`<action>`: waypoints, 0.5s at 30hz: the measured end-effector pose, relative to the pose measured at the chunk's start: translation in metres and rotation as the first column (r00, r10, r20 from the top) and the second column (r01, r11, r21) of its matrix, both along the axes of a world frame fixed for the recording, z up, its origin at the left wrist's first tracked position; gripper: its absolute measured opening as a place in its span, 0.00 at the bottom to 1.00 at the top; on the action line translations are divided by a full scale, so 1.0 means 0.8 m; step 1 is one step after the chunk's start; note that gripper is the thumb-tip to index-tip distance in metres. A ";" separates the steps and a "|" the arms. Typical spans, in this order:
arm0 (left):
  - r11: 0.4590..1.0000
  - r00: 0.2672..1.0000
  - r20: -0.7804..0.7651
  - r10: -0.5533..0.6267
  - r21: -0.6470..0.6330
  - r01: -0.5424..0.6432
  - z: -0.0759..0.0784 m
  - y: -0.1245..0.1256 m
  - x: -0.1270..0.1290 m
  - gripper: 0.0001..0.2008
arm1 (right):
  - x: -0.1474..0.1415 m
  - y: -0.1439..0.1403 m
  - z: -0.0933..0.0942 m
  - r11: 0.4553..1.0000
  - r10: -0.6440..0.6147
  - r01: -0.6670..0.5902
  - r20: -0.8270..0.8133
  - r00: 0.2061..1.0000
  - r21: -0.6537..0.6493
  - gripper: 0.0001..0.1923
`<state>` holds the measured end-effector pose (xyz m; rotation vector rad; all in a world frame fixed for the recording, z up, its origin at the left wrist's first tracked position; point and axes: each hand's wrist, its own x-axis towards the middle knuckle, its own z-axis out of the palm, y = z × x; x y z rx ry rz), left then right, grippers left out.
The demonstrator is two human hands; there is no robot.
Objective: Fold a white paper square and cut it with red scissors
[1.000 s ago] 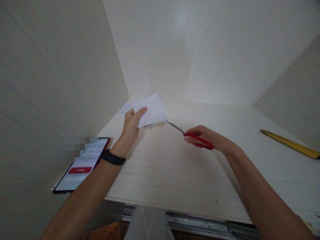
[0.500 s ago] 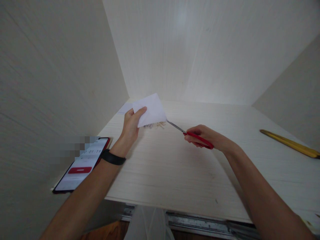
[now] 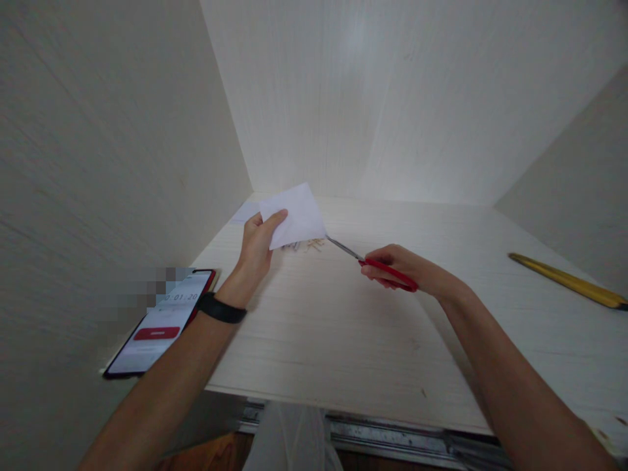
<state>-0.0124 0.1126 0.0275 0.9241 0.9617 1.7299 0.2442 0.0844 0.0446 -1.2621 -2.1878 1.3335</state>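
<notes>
We stand at a pale wooden table (image 3: 343, 327) boxed in by light panels on the left, far and right sides. Our left hand (image 3: 255, 245) is raised over the far-left part of the table, thumb on the near face and fingers behind, pinching a white sheet of paper (image 3: 294, 212) by its near-left corner, so the sheet stands tilted, clear of the surface. Our right hand (image 3: 400, 268) sits to the right of it and slightly nearer, wrapped around the red handles of a pair of scissors (image 3: 373, 261). The scissors' long axis runs from the right hand up and to the left, and the blade tips meet the lower right edge of the paper; we cannot tell how wide the blades are parted, since they read as one thin line. So the paper lies left and a little farther than the cutting hand, and the left hand is the closer of the two to it, in fact gripping it. A black band (image 3: 222, 309) circles the left wrist. Near left, a phone (image 3: 159, 324) lies flat with a timer on its screen, part of it blurred. On the right, well apart from both hands, a long yellow ruler (image 3: 564, 280) rests on the table. Just below the paper, small pale scraps (image 3: 309, 245) lie on the surface.
</notes>
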 end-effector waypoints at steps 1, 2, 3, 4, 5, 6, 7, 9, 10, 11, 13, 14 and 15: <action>1.000 1.000 -0.005 -0.001 0.002 0.001 0.000 0.000 0.000 0.12 | 0.000 0.000 0.000 1.000 -0.002 0.002 0.004 1.000 0.000 0.20; 1.000 1.000 -0.011 -0.002 0.004 0.002 0.000 0.000 0.000 0.13 | 0.000 0.000 0.000 1.000 -0.003 0.003 0.003 1.000 -0.001 0.20; 1.000 1.000 -0.017 0.000 0.005 0.000 0.000 0.000 0.000 0.13 | 0.000 0.000 0.000 1.000 -0.002 0.002 0.002 1.000 -0.004 0.21; 1.000 1.000 -0.022 0.001 0.004 -0.001 0.000 0.000 0.000 0.13 | 0.000 0.000 -0.001 1.000 -0.002 0.002 0.000 1.000 -0.006 0.21; 1.000 1.000 -0.026 0.003 0.002 -0.003 0.000 0.000 0.000 0.13 | 0.000 0.001 -0.001 1.000 0.000 0.000 -0.004 1.000 -0.007 0.21; 1.000 1.000 -0.028 0.005 0.003 -0.005 0.000 0.000 0.000 0.13 | 0.001 0.001 -0.002 1.000 0.002 -0.002 -0.007 1.000 -0.007 0.21; 1.000 1.000 -0.026 0.007 0.005 -0.007 -0.001 0.001 0.000 0.12 | 0.001 0.002 -0.004 1.000 0.003 -0.003 -0.010 1.000 -0.007 0.21; 1.000 1.000 -0.016 0.003 0.008 -0.003 -0.001 0.001 0.000 0.12 | 0.002 0.003 -0.006 1.000 0.003 -0.003 -0.010 1.000 -0.004 0.21; 1.000 1.000 -0.010 0.000 0.007 0.000 -0.001 0.001 0.000 0.12 | 0.002 0.004 -0.006 1.000 0.004 -0.004 -0.008 1.000 -0.003 0.21; 1.000 1.000 -0.006 -0.001 0.005 0.001 -0.001 0.000 0.000 0.12 | 0.002 0.004 -0.006 1.000 0.006 -0.006 -0.007 1.000 -0.002 0.21; 1.000 1.000 -0.004 -0.001 -0.003 0.001 0.000 0.000 0.000 0.13 | 0.002 0.003 -0.005 1.000 0.005 -0.005 -0.006 1.000 -0.002 0.21; 1.000 1.000 -0.006 0.003 -0.007 -0.003 0.000 0.000 0.001 0.14 | 0.002 0.003 -0.005 1.000 0.003 -0.004 -0.007 1.000 -0.004 0.21; 1.000 1.000 -0.011 0.007 -0.010 -0.007 0.000 0.000 0.001 0.14 | 0.002 0.002 -0.004 1.000 0.003 -0.003 -0.010 1.000 -0.006 0.20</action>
